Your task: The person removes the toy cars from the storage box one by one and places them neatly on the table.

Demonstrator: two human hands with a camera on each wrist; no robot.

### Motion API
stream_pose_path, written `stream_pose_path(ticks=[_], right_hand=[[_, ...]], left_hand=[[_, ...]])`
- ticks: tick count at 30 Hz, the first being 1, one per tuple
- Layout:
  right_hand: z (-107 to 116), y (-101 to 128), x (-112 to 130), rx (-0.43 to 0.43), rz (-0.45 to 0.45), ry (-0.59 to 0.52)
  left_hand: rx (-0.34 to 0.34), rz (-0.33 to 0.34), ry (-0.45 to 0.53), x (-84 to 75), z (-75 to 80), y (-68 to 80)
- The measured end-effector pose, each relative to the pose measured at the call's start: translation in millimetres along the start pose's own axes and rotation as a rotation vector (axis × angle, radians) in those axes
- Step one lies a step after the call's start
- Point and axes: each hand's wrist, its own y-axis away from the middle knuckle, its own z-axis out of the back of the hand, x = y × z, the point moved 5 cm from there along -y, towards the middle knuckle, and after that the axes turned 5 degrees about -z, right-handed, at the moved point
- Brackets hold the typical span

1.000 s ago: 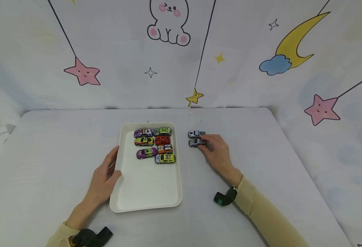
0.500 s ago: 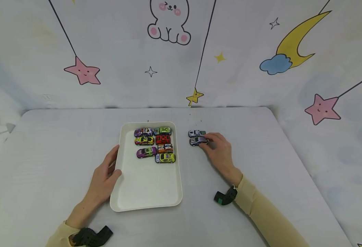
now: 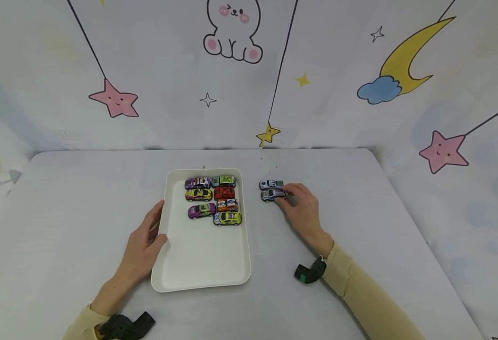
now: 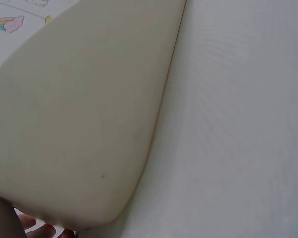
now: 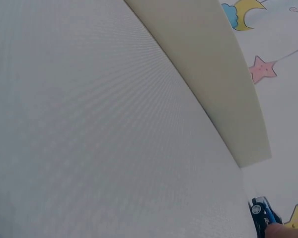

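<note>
Compared with one second ago, I see that my right hand (image 3: 300, 204) has shifted the grey toy car (image 3: 273, 194) a little up the bench (image 3: 62, 198), so it now lies closer beside the white toy car (image 3: 271, 184); the two seem to touch or nearly touch. I judge this as a small alignment, and the car is not lifted. My fingers (image 3: 289, 191) are curled around the right end of the grey car and pinch it lightly. The car stands on its wheels, with its long axis running left to right, parallel to the white one; I cannot tell which end is the front. My left hand (image 3: 144, 243) rests on the left rim of the white tray (image 3: 202, 264), with the thumb over the edge. The seven cars in the tray have not moved.
</note>
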Motion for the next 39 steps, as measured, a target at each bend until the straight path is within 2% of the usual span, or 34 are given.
stream_pose_path(ticks=[12, 22, 31, 39], right_hand=[[4.0, 0.1, 7.5, -0.065, 0.039, 0.037], [0.2, 7.1, 23.0, -0.087, 0.051, -0.047], [-19.4, 25.5, 53.9, -0.001, 0.166, -0.149], [-34.1, 30.8, 80.6, 0.149, 0.223, -0.213]], left_hand=[[0.0, 0.001, 0.0, 0.2, 0.2, 0.0], [-0.004, -0.006, -0.002, 0.5, 0.4, 0.5], [0.002, -0.015, 0.02, 0.5, -0.5, 0.4], [0.001, -0.018, 0.016, 1.7, -0.1, 1.2]])
